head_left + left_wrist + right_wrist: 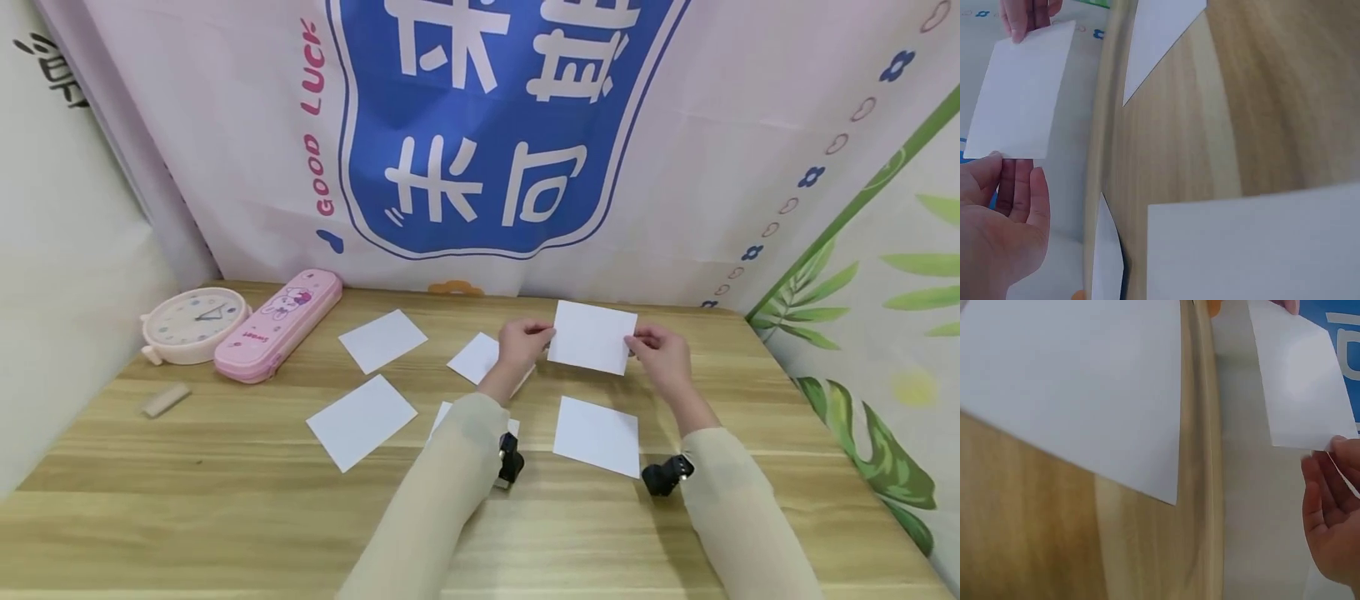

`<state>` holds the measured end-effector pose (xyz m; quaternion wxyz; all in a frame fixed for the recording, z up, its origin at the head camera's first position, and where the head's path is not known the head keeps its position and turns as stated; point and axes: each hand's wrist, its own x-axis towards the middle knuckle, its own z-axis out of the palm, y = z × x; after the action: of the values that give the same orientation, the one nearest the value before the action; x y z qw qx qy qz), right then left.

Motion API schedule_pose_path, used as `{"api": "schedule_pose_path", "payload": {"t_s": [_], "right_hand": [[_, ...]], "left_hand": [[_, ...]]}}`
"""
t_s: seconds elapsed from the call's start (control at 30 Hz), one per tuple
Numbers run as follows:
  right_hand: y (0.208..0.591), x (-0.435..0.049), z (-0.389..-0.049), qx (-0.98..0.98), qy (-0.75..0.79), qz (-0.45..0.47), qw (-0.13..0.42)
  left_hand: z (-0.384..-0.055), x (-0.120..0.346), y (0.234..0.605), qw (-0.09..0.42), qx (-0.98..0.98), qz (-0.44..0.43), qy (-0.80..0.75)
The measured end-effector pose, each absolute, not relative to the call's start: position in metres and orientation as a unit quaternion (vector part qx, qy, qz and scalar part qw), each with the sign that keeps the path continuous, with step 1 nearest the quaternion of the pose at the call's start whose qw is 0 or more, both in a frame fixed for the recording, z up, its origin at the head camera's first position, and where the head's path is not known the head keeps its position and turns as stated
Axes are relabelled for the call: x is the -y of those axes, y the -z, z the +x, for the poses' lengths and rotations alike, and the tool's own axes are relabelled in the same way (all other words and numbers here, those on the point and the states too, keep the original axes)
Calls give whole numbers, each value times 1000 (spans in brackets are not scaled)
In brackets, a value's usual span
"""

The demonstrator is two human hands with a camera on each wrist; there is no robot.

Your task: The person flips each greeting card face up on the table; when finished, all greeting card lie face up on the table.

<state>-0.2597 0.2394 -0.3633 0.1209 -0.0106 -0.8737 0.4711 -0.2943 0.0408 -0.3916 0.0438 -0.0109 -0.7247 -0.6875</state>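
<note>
Both hands hold one blank white card [593,337] up above the far part of the table. My left hand [521,346] pinches its left edge between thumb and fingers. At the opposite edge, my right hand [663,358] pinches it the same way. In the left wrist view the raised card [1022,94] spans the gap between the two hands. Below it on the table lies another white card [597,437]. Two more cards, one behind the left hand [474,358] and one under the left forearm [512,427], are partly hidden.
At the left lie two white cards, a far card [383,340] and a nearer card [362,422]. A pink pencil case [279,325], a round clock [197,325] and a small beige block [167,400] sit farther left. A printed cloth [247,167] hangs behind the wooden table [187,517].
</note>
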Motion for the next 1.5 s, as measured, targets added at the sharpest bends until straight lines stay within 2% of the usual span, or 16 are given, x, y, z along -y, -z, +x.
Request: {"api": "schedule_pose_path", "payload": {"t_s": [0.1, 0.2, 0.4, 0.57, 0.63, 0.7, 0.97, 1.13, 1.27, 1.4, 1.5], "right_hand": [[366, -243, -257, 869, -471, -15, 148], [381, -253, -263, 832, -534, -12, 147], [431, -281, -290, 660, -747, 32, 73], [388, -264, -255, 580, -813, 52, -21], [367, -256, -238, 577, -813, 59, -46], [368, -259, -237, 574, -815, 64, -51], [377, -261, -234, 650, -759, 32, -4], [395, -270, -245, 691, -721, 41, 38], [397, -267, -248, 742, -666, 13, 71], [387, -257, -244, 778, -622, 3, 86], [380, -254, -242, 798, -598, 18, 70]], "left_hand": [[-289, -40, 390, 17, 717, -25, 696], [-283, -38, 390, 18, 736, -38, 676], [-275, -34, 386, -1, 682, -44, 730], [-270, -35, 385, -24, 623, -62, 779], [-270, -37, 389, -28, 609, -62, 791], [-268, -39, 389, -32, 596, -53, 801], [-267, -50, 389, -20, 610, 2, 792], [-270, -57, 392, 19, 634, 18, 773], [-273, -62, 394, 69, 673, 23, 736], [-274, -64, 393, 106, 701, 21, 705], [-275, -63, 392, 93, 715, 0, 693]]}}
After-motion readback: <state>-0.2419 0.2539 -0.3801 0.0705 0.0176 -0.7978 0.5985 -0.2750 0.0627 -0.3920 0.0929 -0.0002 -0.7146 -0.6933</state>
